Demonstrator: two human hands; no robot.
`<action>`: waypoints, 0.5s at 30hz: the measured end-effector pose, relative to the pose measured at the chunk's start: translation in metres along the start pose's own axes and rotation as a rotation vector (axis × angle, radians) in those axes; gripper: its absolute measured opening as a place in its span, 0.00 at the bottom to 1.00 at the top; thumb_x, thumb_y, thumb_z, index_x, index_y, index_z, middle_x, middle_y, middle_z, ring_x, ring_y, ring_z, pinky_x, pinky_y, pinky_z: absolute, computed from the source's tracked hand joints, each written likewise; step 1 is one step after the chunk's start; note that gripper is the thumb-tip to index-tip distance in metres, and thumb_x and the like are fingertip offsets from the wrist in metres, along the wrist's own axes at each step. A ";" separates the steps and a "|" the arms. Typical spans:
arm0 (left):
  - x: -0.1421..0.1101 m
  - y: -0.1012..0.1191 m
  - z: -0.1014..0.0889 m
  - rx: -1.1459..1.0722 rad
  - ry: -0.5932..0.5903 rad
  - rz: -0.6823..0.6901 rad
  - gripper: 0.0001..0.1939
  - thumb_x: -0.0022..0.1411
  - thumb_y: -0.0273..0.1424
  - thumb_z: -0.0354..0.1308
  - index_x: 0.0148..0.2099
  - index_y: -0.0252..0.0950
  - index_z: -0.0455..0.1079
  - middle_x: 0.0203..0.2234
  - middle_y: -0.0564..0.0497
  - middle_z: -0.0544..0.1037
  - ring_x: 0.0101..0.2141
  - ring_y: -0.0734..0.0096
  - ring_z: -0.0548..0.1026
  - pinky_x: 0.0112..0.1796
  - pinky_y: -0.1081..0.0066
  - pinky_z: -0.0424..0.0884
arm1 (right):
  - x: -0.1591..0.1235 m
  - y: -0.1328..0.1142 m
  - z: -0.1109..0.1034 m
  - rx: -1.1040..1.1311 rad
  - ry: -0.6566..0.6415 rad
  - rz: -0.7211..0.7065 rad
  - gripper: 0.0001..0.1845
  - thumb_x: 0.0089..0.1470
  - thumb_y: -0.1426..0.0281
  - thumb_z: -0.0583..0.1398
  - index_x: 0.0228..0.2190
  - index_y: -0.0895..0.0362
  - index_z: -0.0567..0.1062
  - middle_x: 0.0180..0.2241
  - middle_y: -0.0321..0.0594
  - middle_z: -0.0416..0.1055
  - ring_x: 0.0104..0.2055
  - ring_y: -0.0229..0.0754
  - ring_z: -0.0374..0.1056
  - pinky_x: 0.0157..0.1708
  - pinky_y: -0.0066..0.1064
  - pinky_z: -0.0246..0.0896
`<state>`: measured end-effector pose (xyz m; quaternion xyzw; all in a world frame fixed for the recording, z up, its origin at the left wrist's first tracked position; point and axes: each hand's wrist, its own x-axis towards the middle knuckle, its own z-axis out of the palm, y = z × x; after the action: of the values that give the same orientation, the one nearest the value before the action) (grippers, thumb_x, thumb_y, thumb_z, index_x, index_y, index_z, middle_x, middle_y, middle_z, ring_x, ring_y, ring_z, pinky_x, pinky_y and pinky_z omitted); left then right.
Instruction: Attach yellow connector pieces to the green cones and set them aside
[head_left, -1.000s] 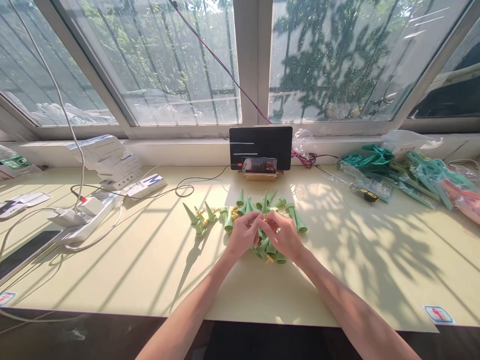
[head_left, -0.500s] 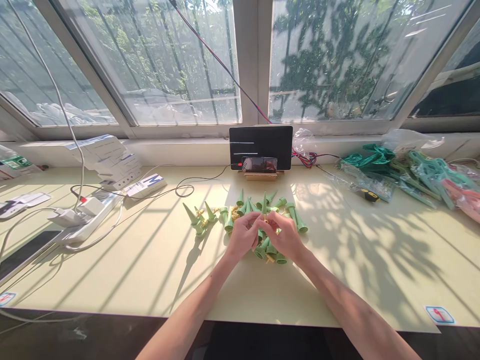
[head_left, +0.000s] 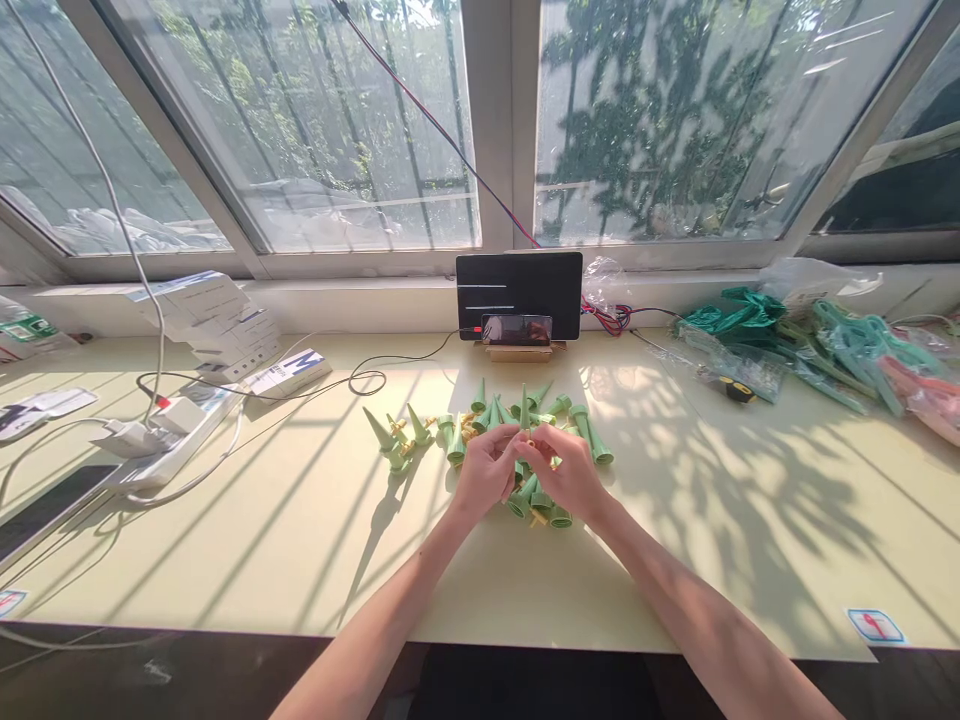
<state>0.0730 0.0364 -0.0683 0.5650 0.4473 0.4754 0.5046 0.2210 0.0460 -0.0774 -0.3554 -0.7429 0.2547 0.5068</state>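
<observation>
My left hand (head_left: pixel 486 466) and my right hand (head_left: pixel 564 466) meet over a pile of green cones, fingertips pinched together. Between them a green cone (head_left: pixel 525 402) points upward, with a bit of yellow at its base; my fingers hide most of its lower part. Around and beneath my hands lie several more green cones (head_left: pixel 591 436), mixed with small yellow pieces (head_left: pixel 538 519). Off to the left, a smaller group of green cones (head_left: pixel 378 430) stands or leans with yellow pieces among them.
Behind the pile, a phone (head_left: pixel 517 329) leans against a black tablet (head_left: pixel 519 285). On the left are a power strip (head_left: pixel 184 440) with plugs and cables, and white boxes (head_left: pixel 289 372). Bagged green items (head_left: pixel 731 318) and a black-and-yellow tool (head_left: pixel 732 390) lie on the right.
The cone between my fingers has turned or shifted slightly, and the whole view has drifted a little. Both hands keep nearly the same pose, and the pile looks unchanged.
</observation>
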 end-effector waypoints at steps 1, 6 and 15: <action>0.000 0.000 0.000 -0.003 0.002 -0.001 0.17 0.62 0.45 0.58 0.40 0.36 0.72 0.11 0.60 0.65 0.08 0.82 0.58 0.11 0.78 0.53 | 0.000 0.000 0.000 -0.003 0.001 -0.005 0.17 0.63 0.62 0.56 0.24 0.55 0.62 0.21 0.31 0.57 0.23 0.33 0.52 0.23 0.26 0.50; 0.000 0.000 0.000 -0.005 0.008 -0.004 0.17 0.62 0.45 0.58 0.41 0.36 0.73 0.11 0.60 0.64 0.08 0.82 0.58 0.11 0.78 0.53 | -0.001 0.000 0.000 -0.013 0.010 -0.033 0.16 0.63 0.64 0.56 0.25 0.56 0.63 0.21 0.31 0.57 0.23 0.33 0.52 0.24 0.25 0.51; 0.000 0.001 0.001 -0.013 0.009 0.003 0.18 0.62 0.45 0.58 0.41 0.35 0.75 0.11 0.60 0.63 0.08 0.82 0.58 0.10 0.78 0.52 | 0.001 -0.002 -0.001 -0.025 0.018 -0.043 0.16 0.62 0.64 0.56 0.24 0.56 0.63 0.21 0.31 0.57 0.23 0.32 0.52 0.24 0.25 0.51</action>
<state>0.0736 0.0362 -0.0672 0.5601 0.4459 0.4817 0.5054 0.2207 0.0451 -0.0750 -0.3480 -0.7489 0.2315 0.5142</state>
